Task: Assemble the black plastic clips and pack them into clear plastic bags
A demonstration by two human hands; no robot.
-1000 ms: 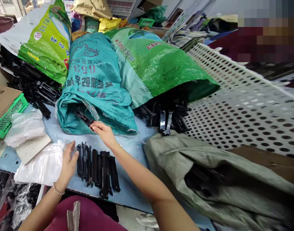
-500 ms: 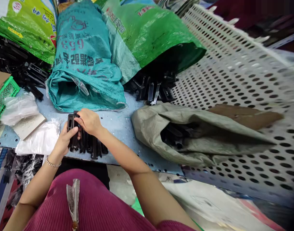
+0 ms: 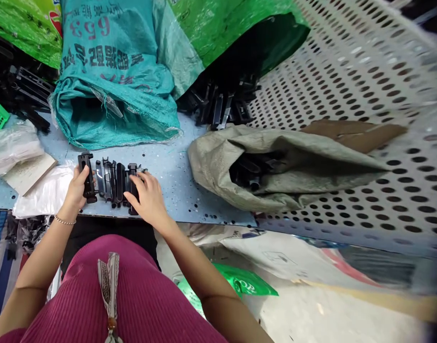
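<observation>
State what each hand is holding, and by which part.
A row of black plastic parts: left hand grips its left end, right hand its right end.

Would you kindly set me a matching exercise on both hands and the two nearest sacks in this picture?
1 left hand
2 right hand
3 teal sack
4 grey sack

A red print
B partly on perforated panel
C grips left end of row of black parts
D rests on that row's right end

Pairs: 1-C, 2-D, 3-A, 4-B
</observation>
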